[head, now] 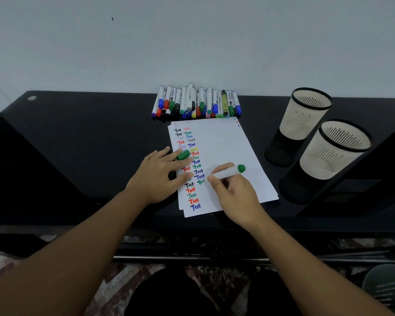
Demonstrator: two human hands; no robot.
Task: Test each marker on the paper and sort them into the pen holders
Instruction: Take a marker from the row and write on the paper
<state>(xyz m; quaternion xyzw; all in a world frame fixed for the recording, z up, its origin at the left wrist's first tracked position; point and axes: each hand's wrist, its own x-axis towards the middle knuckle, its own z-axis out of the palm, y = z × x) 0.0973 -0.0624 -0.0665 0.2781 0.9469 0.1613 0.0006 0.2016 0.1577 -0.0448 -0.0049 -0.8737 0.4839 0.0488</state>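
Nearest me on the desk (78,142), my right hand (234,195) pinches a white marker with a green end (228,172), its tip down on the paper (226,156) beside the newest green word in the second column. My left hand (156,176) lies mostly flat on the sheet's left edge, fingers straight to pin it, with the green cap (183,155) tucked between two of them.

Judging by the page, testing is well under way: two columns of "Test" in black, red, green, blue and one yellow run down the left half, the first reaching nearly to the near edge, the second about two thirds down. The right half of the sheet is still blank.

Farther back, the pile of markers (196,103) lies along the far edge of the desk, capped as far as I can tell. To the right stand the two mesh pen holders (324,137), one behind the other. I see no marker in either, though their depths are poorly shown at this angle.

So sorting looks barely begun or not begun; this marker needs capping and dropping in.
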